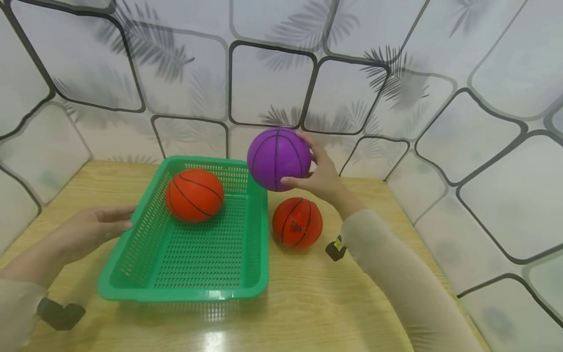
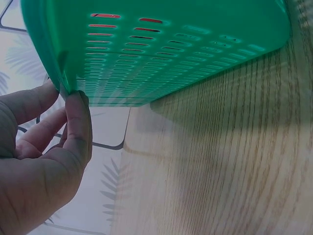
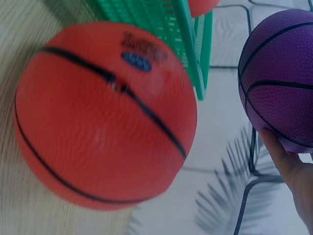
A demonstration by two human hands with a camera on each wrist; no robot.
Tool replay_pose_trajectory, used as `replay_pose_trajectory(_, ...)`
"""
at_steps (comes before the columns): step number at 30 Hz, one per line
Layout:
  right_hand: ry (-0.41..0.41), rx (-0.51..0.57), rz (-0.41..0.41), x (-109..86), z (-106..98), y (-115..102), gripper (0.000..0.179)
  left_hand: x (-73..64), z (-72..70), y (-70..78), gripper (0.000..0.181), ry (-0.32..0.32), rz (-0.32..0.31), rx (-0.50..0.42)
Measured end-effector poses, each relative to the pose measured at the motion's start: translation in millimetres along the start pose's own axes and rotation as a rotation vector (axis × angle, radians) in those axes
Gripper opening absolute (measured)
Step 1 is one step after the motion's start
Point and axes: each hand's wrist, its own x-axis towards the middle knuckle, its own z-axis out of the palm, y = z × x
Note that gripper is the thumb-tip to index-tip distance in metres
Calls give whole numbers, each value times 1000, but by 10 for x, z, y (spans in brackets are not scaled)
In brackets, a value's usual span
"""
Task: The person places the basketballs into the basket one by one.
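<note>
My right hand [image 1: 323,176] grips a purple toy basketball [image 1: 278,159] from its right side, thumb low and fingers at the back. The ball is raised beside the green basket's [image 1: 182,295] far right corner. In the right wrist view the purple ball [image 3: 281,78] shows black seam lines. At the basket's left side, my left hand [image 1: 94,230] pinches the rim; the left wrist view shows thumb and fingers [image 2: 77,122] on either side of it. Inside the basket, toward the back left, lies an orange-red basketball [image 1: 195,195].
A second orange-red basketball [image 1: 297,223] with a small printed mark sits on the wooden table [image 1: 316,303], just right of the basket and below my right hand. Patterned cloth walls [image 1: 272,83] enclose the table at the back and sides.
</note>
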Motion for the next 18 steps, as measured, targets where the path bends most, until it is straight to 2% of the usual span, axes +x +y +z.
replay_pose_trajectory(6, -74, 75, -51, 63, 196, -91, 93, -5, 2, 3, 64, 0, -3, 15)
replay_pose_trajectory(10, -127, 120, -125, 126, 342, -75, 95, -7, 3, 10, 63, -5, 7, 12)
replay_pose_trajectory(15, -176, 121, -176, 200, 554, 23, 99, -13, -1, 20, 63, -11, 4, 15)
replay_pose_trajectory(18, -208, 114, -180, 189, 672, -12, 98, -14, 2, 27, 63, -8, -1, 20)
